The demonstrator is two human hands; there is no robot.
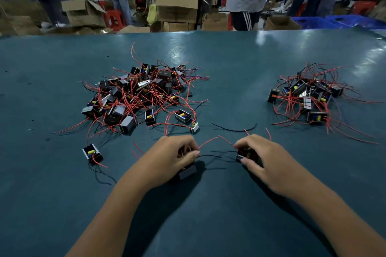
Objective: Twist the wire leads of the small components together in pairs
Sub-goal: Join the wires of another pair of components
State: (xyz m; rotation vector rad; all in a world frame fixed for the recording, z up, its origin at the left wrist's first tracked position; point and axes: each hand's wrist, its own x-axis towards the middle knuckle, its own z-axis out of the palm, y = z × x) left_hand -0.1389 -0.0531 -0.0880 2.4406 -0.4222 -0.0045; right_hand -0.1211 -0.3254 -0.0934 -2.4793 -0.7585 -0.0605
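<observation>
Our left hand (pixel 177 153) grips one small box (pixel 187 171); our right hand (pixel 258 155) grips another box (pixel 242 155). We should bring the red wires (pixel 217 139) side by side, then twist gently

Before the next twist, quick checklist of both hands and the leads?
1. Left hand grips a component: ok.
2. Right hand grips a second component: ok.
3. Red leads from both meet between the hands: ok.
4. Red leads already twisted: cannot tell.
5. Black leads joined: not ok, they lie loose.
6. Other parts clear of the hands: ok, the big pile and small pile sit farther back on the table.
</observation>
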